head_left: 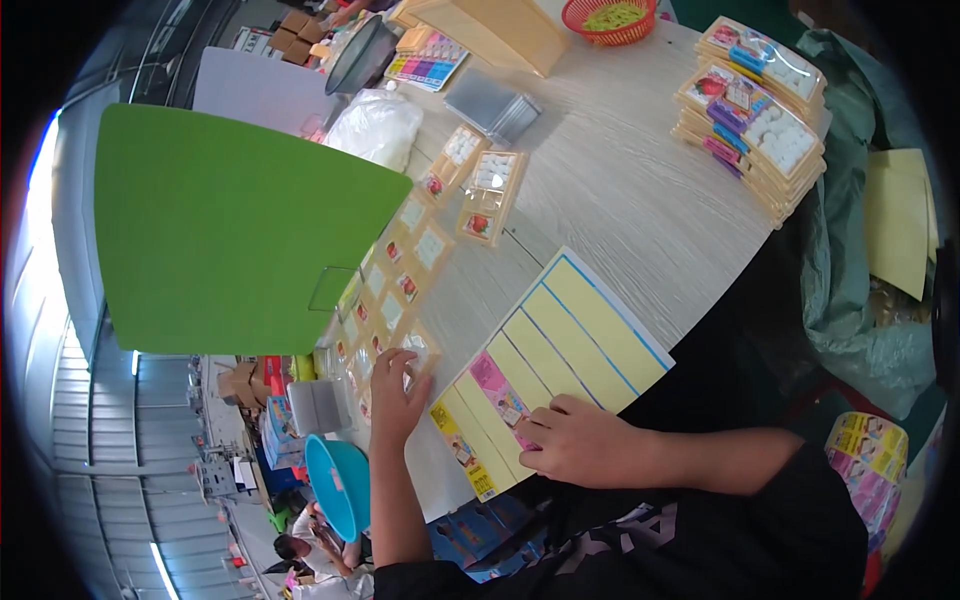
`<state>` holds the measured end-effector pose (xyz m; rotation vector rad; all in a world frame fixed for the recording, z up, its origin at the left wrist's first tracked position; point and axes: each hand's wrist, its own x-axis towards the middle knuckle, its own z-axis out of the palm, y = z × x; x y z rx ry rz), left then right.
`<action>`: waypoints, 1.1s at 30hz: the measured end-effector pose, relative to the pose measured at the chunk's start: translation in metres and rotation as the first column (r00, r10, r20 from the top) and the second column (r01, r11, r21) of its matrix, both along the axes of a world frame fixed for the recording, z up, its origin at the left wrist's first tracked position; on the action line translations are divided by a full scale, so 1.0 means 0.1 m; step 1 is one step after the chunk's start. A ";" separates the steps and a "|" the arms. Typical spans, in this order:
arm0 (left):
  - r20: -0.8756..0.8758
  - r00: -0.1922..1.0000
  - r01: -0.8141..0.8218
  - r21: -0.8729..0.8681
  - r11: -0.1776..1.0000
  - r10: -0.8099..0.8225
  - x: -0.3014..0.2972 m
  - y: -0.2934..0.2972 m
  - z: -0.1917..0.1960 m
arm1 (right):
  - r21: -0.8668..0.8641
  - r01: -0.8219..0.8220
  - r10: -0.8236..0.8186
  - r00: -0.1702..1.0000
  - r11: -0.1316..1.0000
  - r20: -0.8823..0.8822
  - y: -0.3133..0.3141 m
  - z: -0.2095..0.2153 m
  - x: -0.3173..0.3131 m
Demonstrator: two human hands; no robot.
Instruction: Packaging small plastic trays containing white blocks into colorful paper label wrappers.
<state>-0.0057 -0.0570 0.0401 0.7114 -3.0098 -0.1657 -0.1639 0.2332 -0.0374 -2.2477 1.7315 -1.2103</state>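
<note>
My left hand (398,397) is at the near end of a row of beige trays, its fingers bent over a small tray (424,347) with a clear, shiny surface. What lies between its thumb and fingers is too small to make out. My right hand (570,440) rests on a pale yellow sheet (580,345) with blue lines, its curled fingers at the end of a pink label strip (494,382). A yellow printed strip (462,452) runs along the sheet's left edge. The trays (388,290) in the row carry strawberry pictures and pale squares.
Two filled trays (480,225) lie beyond the row. Stacked packed trays (750,120) stand at the far right, near a red basket (610,30). Clear plastic covers (490,105) and a white bag (375,128) lie farther back. A green board (240,240) rises left; a blue basin (338,485) sits below.
</note>
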 end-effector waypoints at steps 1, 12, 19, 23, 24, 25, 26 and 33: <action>-0.011 1.000 -0.004 -0.001 1.000 0.004 0.01 0.01 -0.01 | -0.009 0.000 0.000 1.000 1.000 0.019 0.00 0.00 0.00; -0.038 0.999 -0.025 0.077 0.997 0.028 0.03 -0.15 -0.06 | 0.026 -0.025 0.025 1.000 0.999 -0.014 -0.04 0.03 -0.01; -0.074 0.995 -0.064 0.072 0.995 0.070 -0.04 -0.15 -0.08 | 0.043 -0.029 0.030 1.000 0.999 -0.008 -0.02 0.04 -0.02; -0.063 0.992 -0.101 0.067 0.993 0.105 -0.03 -0.13 -0.04 | 0.017 -0.050 0.049 0.996 0.999 0.073 0.01 0.12 -0.02; -0.061 0.992 -0.110 0.050 0.993 0.113 -0.02 -0.14 -0.03 | 0.036 -0.044 0.042 0.998 0.998 0.054 0.02 0.13 -0.01; -0.073 0.990 -0.120 0.057 0.991 0.124 -0.01 -0.17 -0.01 | 0.054 -0.034 0.032 0.999 0.998 0.034 0.01 0.14 -0.02; -0.103 0.991 -0.088 0.012 0.996 0.088 0.00 -0.19 0.01 | 0.062 -0.046 0.044 0.999 0.997 0.022 0.01 0.16 -0.03; -0.248 0.964 0.101 -0.001 0.995 -0.098 -0.36 0.20 0.17 | 0.147 -0.059 0.058 0.998 0.987 0.009 -0.10 0.22 -0.01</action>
